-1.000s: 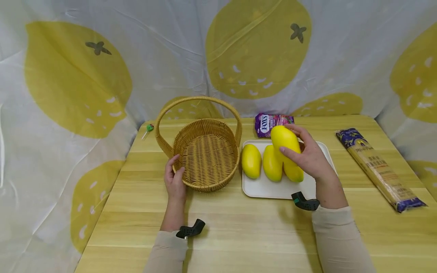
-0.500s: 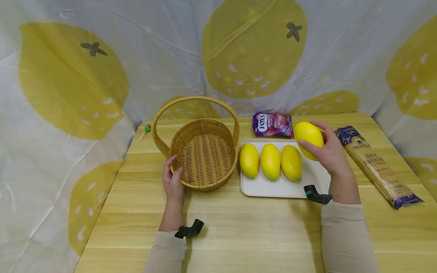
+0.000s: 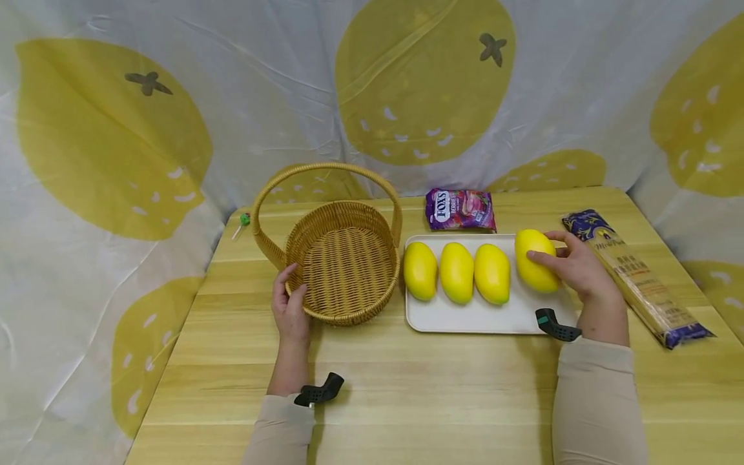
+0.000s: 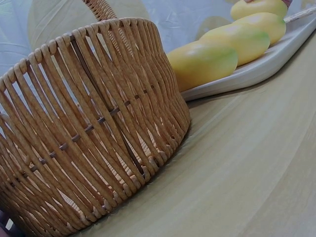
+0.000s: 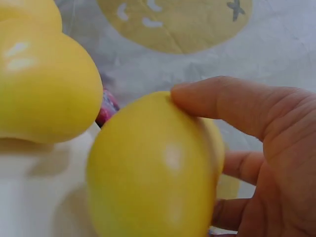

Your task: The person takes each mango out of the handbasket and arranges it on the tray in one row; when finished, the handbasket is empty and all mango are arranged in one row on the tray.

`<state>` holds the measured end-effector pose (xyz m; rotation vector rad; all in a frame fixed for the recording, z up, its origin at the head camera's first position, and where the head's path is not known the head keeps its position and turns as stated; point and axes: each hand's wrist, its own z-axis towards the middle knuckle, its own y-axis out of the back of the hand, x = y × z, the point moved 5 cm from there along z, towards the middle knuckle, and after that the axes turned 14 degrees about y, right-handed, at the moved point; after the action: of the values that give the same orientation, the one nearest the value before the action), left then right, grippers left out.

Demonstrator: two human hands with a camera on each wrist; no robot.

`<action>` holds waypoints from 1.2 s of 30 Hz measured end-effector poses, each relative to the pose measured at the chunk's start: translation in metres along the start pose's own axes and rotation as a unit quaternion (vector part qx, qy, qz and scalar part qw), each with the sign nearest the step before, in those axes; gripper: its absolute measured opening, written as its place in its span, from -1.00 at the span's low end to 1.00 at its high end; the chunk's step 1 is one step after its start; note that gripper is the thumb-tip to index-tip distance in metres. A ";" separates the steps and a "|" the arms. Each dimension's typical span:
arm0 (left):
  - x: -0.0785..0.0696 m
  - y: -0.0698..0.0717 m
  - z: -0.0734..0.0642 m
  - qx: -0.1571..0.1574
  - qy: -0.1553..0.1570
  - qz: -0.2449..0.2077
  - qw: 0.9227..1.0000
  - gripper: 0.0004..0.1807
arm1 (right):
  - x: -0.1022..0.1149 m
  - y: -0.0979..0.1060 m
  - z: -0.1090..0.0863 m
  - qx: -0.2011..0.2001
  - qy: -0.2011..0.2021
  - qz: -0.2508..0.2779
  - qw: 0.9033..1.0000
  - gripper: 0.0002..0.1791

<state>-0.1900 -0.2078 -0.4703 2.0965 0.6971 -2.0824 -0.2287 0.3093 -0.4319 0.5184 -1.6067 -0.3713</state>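
My right hand (image 3: 587, 268) grips a yellow mango (image 3: 535, 260) over the right part of the white tray (image 3: 459, 323). In the right wrist view the thumb lies on the near side of that mango (image 5: 148, 168) and the fingers go behind it. Whether it touches the tray I cannot tell. Three other mangoes, among them a middle one (image 3: 456, 272), lie side by side on the tray's left and centre. My left hand (image 3: 292, 316) holds the left front rim of a round wicker basket (image 3: 349, 271) with a tall handle. No objects show inside the basket.
A purple candy bag (image 3: 461, 210) lies behind the tray. To the right is a long pack of pasta (image 3: 639, 278). At the table's back left corner lies a green lollipop (image 3: 243, 221). A lemon-print curtain (image 3: 279, 97) closes off the back and sides.
My right hand has carried the mango rightward, away from above the other mangoes, then lowered it towards the tray's right part. The left hand keeps its hold on the basket.
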 end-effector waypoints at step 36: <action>0.002 0.001 0.001 0.007 0.002 -0.001 1.000 -0.52 | -0.010 -0.004 -0.005 0.115 -0.029 -0.053 0.992 -0.02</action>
<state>-0.1906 -0.2090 -0.4724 2.1096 0.6859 -2.0905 -0.2224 0.3122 -0.4418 0.7760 -1.6933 -0.2835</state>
